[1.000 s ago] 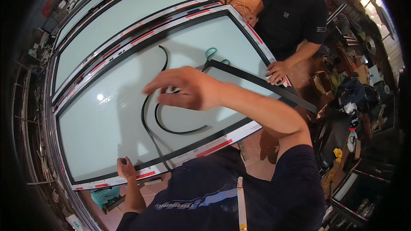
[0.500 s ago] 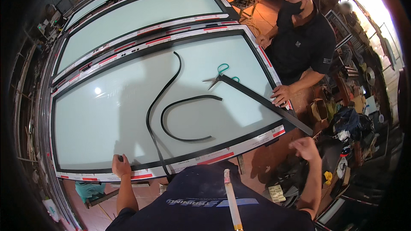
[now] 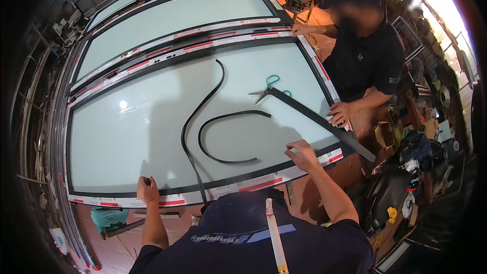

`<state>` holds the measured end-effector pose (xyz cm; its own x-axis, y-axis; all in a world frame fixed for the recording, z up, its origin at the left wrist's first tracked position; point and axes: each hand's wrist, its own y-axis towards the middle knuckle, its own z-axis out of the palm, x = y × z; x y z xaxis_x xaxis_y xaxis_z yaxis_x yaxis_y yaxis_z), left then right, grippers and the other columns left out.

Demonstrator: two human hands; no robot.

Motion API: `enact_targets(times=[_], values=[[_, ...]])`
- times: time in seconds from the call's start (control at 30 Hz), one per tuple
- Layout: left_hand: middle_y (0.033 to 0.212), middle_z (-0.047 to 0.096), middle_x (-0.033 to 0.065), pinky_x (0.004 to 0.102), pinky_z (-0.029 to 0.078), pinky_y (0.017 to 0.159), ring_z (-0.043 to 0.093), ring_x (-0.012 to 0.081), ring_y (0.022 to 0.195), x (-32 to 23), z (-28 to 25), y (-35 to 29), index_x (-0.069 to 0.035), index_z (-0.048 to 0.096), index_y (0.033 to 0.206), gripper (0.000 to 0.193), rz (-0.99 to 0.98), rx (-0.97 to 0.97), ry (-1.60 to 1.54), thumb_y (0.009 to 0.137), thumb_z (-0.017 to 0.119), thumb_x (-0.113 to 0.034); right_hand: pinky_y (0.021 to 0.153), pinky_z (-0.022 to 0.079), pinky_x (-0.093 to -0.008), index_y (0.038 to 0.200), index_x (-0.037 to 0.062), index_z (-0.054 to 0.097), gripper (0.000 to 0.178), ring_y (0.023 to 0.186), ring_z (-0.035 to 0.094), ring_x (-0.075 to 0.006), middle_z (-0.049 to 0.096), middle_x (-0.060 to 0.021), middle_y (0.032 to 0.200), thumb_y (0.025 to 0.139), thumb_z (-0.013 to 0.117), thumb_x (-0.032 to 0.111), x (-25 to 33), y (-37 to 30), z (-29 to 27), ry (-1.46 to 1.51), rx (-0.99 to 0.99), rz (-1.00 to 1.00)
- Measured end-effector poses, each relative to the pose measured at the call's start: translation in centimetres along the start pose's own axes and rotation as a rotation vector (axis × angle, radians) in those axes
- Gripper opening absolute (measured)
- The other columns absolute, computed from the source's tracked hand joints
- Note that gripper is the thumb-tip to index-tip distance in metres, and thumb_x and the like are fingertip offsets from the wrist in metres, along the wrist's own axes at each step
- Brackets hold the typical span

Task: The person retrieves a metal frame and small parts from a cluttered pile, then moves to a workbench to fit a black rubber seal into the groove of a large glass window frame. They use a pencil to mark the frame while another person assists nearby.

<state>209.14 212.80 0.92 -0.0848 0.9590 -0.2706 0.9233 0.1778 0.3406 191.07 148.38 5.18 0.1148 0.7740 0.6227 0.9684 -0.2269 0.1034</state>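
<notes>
My left hand point(image 3: 147, 193) is at the near left edge of a framed glass panel point(image 3: 261, 184), closed round a small dark object point(image 3: 147, 180) mostly hidden by the fingers. Over the near right part of the panel, my right hand point(image 3: 303, 156) has its fingers loosely bent and apart, with nothing visible in them. A long black rubber strip point(image 3: 183, 131) runs across the glass and over the near edge. Beside it a shorter black strip point(image 3: 201, 137) curves in a C. Green-handled scissors point(image 3: 261, 95) lie at the end of a flat black bar point(image 3: 320, 121).
A co-worker in black point(image 3: 362, 58) stands at the right end, one hand point(image 3: 341, 113) on the panel's corner beside the bar. More framed panels point(image 3: 177, 18) lie behind. Bags and boxes clutter the right floor; a teal cloth point(image 3: 109, 218) hangs below the near left edge.
My right hand has come in leftward from beyond the near right edge to over the panel. My left hand stays at the near edge. The view has shifted slightly.
</notes>
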Motion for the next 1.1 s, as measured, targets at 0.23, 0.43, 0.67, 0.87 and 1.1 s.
enact_targets(times=[0.23, 0.43, 0.67, 0.87, 1.1], values=[[0.091, 0.074, 0.016, 0.0507, 0.057, 0.072, 0.072, 0.0422, 0.082, -0.2, 0.0, 0.2, -0.008, 0.069, 0.099, 0.023, -0.023, 0.037, 0.022, 0.095, 0.079, -0.028, 0.096, 0.057, -0.047, 0.11, 0.0076, 0.08, 0.037, 0.109, 0.07, -0.0349, 0.079, -0.0098, 0.104, 0.097, 0.08, 0.042, -0.1, -1.0, 2.5, -0.04, 0.017, -0.004], [0.094, 0.075, 0.0168, 0.0512, 0.057, 0.075, 0.073, 0.0419, 0.085, -0.2, 0.1, 0.3, -0.007, 0.069, 0.101, 0.024, -0.062, 0.07, 0.043, 0.096, 0.079, -0.028, 0.095, 0.058, -0.046, 0.11, 0.0061, 0.08, 0.039, 0.113, 0.07, -0.034, 0.08, -0.0115, 0.109, 0.098, 0.08, 0.043, -0.5, -0.3, 2.6, -0.021, -0.054, 0.07], [0.095, 0.076, 0.0163, 0.0515, 0.057, 0.076, 0.074, 0.0416, 0.087, -0.2, 0.8, 0.5, -0.007, 0.07, 0.103, 0.025, -0.08, 0.066, 0.055, 0.096, 0.078, -0.029, 0.094, 0.058, -0.0463, 0.11, 0.0058, 0.078, 0.039, 0.111, 0.071, -0.0338, 0.079, -0.0119, 0.108, 0.098, 0.08, 0.043, 0.0, 0.1, 2.3, -0.029, -0.032, 0.118], [0.092, 0.077, 0.0183, 0.0504, 0.058, 0.074, 0.075, 0.0413, 0.083, 0.6, -0.1, -0.1, -0.005, 0.071, 0.105, 0.03, 0.026, 0.052, -0.023, 0.1, 0.075, -0.033, 0.089, 0.058, -0.0489, 0.111, 0.0067, 0.078, 0.039, 0.105, 0.071, -0.0371, 0.077, -0.0131, 0.101, 0.097, 0.08, 0.043, -0.4, 0.0, 3.0, -0.077, -0.038, 0.131], [0.091, 0.075, 0.0176, 0.0532, 0.057, 0.075, 0.073, 0.0432, 0.084, -0.2, 0.5, 0.4, -0.007, 0.069, 0.103, 0.026, -0.078, 0.04, 0.021, 0.097, 0.078, -0.031, 0.091, 0.058, -0.0451, 0.109, 0.0056, 0.078, 0.038, 0.106, 0.071, -0.0327, 0.079, -0.0103, 0.102, 0.098, 0.08, 0.042, 0.4, 0.3, 2.3, -0.048, -0.04, 0.097]])
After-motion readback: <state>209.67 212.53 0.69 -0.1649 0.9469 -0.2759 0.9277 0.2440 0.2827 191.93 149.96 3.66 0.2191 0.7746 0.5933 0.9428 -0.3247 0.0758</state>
